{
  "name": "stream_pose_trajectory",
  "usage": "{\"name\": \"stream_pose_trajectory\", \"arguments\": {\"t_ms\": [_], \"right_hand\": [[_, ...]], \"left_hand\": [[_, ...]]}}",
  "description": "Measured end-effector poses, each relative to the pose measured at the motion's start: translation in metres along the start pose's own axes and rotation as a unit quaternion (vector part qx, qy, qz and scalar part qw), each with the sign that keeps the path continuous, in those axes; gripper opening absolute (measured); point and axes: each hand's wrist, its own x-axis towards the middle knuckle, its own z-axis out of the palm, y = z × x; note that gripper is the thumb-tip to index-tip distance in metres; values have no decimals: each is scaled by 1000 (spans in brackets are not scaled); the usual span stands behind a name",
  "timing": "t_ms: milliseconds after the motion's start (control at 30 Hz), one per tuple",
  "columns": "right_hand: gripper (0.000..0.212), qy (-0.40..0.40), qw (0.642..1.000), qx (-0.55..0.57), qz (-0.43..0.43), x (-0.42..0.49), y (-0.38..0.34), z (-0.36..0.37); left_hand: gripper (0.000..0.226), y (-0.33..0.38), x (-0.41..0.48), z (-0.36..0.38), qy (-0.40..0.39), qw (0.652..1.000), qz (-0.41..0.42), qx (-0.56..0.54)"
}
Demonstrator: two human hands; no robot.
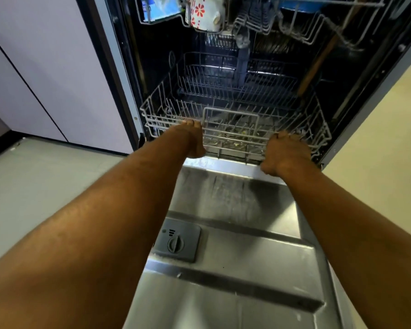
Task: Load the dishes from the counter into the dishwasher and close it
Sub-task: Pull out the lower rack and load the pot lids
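Observation:
The dishwasher stands open, its steel door (242, 233) folded down flat towards me. The white wire lower rack (233, 108) sits inside the tub and holds no dishes that I can see. My left hand (192, 138) grips the rack's front rail on the left, fingers curled over the wire. My right hand (286, 151) grips the front rail on the right. Above, the upper rack (294, 27) holds a white mug with red flowers (203, 13) and a blue item (159, 7) at the left.
A detergent compartment with a round knob (176, 243) is set into the door. Pale cabinet fronts (45, 67) stand to the left above a grey floor (45, 176). A cream-coloured surface (377, 162) lies to the right of the door.

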Motion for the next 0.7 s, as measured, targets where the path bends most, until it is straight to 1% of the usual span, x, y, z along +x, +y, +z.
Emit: {"name": "stream_pose_trajectory", "arguments": {"t_ms": [200, 333, 433, 533, 633, 700], "right_hand": [[65, 6, 1000, -17, -19, -40, 0, -2], [63, -12, 1000, -17, -19, -66, 2, -6], [51, -12, 1000, -12, -24, -90, 2, -9], [39, -24, 999, 0, -27, -109, 3, -15], [40, -48, 998, 1, -37, -120, 5, -27], [39, -57, 998, 2, -42, -125, 5, -35]], "left_hand": [[74, -4, -41, 7, 9, 1000, 2, -3], [67, -4, -70, 5, -1, 1000, 12, 9], [59, -1, -92, 10, -12, 999, 20, 29], [44, 1, -113, 4, 3, 996, 43, 72], [30, 0, -130, -10, 1, 995, 63, 75], [27, -2, -134, -15, -12, 996, 67, 65]]}}
